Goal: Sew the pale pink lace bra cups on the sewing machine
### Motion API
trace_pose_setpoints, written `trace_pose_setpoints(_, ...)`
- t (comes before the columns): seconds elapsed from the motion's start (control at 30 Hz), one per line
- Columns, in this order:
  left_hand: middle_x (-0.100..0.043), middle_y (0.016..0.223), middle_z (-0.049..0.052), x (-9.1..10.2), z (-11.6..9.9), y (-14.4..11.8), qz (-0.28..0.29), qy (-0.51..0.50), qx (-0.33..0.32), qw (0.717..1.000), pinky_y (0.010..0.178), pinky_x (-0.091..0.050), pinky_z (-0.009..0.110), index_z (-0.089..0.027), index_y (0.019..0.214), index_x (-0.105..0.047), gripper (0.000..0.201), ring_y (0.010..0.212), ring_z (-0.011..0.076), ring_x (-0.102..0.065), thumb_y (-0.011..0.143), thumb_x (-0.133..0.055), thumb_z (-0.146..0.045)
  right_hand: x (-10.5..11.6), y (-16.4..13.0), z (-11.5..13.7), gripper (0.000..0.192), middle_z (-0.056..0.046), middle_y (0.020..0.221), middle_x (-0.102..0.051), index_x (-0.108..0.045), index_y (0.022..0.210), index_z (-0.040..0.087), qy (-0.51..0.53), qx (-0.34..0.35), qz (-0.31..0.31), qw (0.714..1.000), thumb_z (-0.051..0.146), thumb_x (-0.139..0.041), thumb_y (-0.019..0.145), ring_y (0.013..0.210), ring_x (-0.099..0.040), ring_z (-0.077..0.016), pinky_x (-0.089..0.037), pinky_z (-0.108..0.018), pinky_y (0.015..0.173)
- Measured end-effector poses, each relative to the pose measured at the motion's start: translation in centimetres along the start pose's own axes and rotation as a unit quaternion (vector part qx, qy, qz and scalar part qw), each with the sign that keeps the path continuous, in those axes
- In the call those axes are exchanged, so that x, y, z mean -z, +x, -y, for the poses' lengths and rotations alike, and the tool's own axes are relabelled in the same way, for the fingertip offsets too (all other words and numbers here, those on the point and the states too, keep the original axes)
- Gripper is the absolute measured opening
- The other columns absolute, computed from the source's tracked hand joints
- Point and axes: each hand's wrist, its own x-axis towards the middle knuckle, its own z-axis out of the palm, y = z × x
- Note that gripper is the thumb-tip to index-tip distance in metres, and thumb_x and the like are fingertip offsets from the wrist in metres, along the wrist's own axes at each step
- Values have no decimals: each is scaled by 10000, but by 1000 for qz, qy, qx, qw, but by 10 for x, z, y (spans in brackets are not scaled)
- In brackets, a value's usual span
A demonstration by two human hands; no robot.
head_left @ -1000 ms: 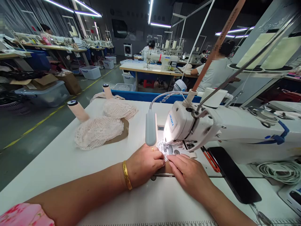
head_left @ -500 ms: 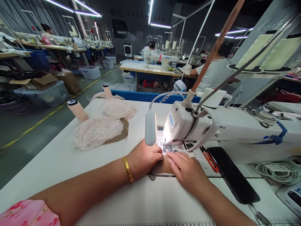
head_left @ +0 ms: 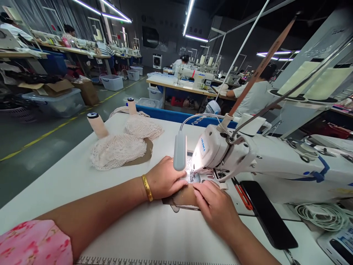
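My left hand (head_left: 164,179), with a gold bracelet at the wrist, lies flat beside the sewing machine's presser foot, thumb apart from the fingers. Its fingers rest on white lace (head_left: 188,166) lit by the lamp; some fingertips are hidden behind the lamp head (head_left: 180,151). My right hand (head_left: 214,200) is closed at the right edge of a tan fabric piece (head_left: 185,195), thumb and fingers pressed together just in front of the needle area. The tan piece lies under the front of the white sewing machine (head_left: 211,147). Exactly how lace and tan fabric join cannot be made out.
Lace pieces (head_left: 118,151) and two thread cones (head_left: 97,126) stand on the left of the table. At right lie orange thread snips (head_left: 244,195), a black phone (head_left: 268,213) and a coiled cable (head_left: 321,217). A ruler strip (head_left: 149,261) runs along the front edge. Co-workers sit beyond.
My left hand has gone from a pinch near the needle to lying flatter, thumb opened away. My right hand stays at the fabric edge. The camera view has shifted slightly.
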Motion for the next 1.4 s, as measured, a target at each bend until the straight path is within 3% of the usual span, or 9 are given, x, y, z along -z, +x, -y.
trace_pose_setpoints(0.13,-721,865,71,18,-5,1,72,26,43,996,754,-485,358,-181,866,-695,246,797,237,-657,1004,-519,-282,7,3,12,333,-114,1287,-685,-580,1380,205,73,80,44,993,243,-513,1056,1170,-617,-271,-527,-388,928)
trace_pose_setpoints(0.2,-689,770,33,23,-8,0,89,-8,30,996,674,-451,318,-195,832,-685,299,686,191,-612,1027,-480,-292,12,3,9,280,-83,1163,-720,-617,1320,224,94,82,81,989,304,-502,1077,1068,-625,-255,-526,-381,884)
trace_pose_setpoints(0.3,-680,812,36,21,-9,-1,30,-33,1,999,690,-452,303,-199,947,-715,229,727,185,-596,994,-493,-232,21,1,-7,294,-63,923,-724,-708,1123,230,19,40,73,996,329,-431,1103,890,-616,-250,-503,-387,796)
trace_pose_setpoints(0.47,-679,901,75,8,-7,-3,-5,-25,-25,999,706,-466,340,-193,934,-761,204,818,228,-592,906,-563,-153,30,-2,-23,304,-109,928,-722,-763,982,226,-115,-4,-34,993,286,-478,1070,900,-617,-279,-495,-425,826)
trace_pose_setpoints(0.67,-667,967,72,0,-15,-9,3,-84,-27,996,729,-478,347,-193,924,-778,127,878,228,-604,911,-653,-211,25,-1,-12,329,-76,1133,-735,-714,1128,262,-23,41,80,996,85,-486,970,988,-659,-242,-527,-386,864)
trace_pose_setpoints(0.8,-669,998,47,-6,-22,-11,46,-144,-46,987,742,-479,358,-217,1065,-765,200,830,205,-607,895,-728,-317,27,-3,-25,310,-107,916,-730,-720,881,212,-140,10,-11,990,37,-469,931,981,-649,-299,-516,-443,865)
trace_pose_setpoints(0.87,-678,1020,51,-9,-23,-11,45,-159,-56,985,759,-482,360,-211,1126,-744,250,854,210,-617,899,-721,-312,27,-3,-24,310,-102,919,-732,-723,957,201,-103,32,-24,994,37,-462,930,989,-647,-291,-521,-434,867)
trace_pose_setpoints(1.0,-643,872,55,-11,-21,-12,13,-123,-57,991,688,-454,355,-182,1035,-750,198,747,198,-567,973,-568,-229,23,-1,-9,370,-68,1054,-743,-682,1155,213,18,60,63,996,17,-464,929,997,-656,-237,-529,-357,793)
trace_pose_setpoints(1.4,-749,928,62,-11,-24,-11,-25,-93,-104,990,725,-481,373,-186,957,-765,226,839,212,-647,979,-542,-152,20,-4,-13,356,-56,1015,-771,-680,1077,224,-1,54,57,997,-11,-454,932,993,-673,-262,-502,-394,821)
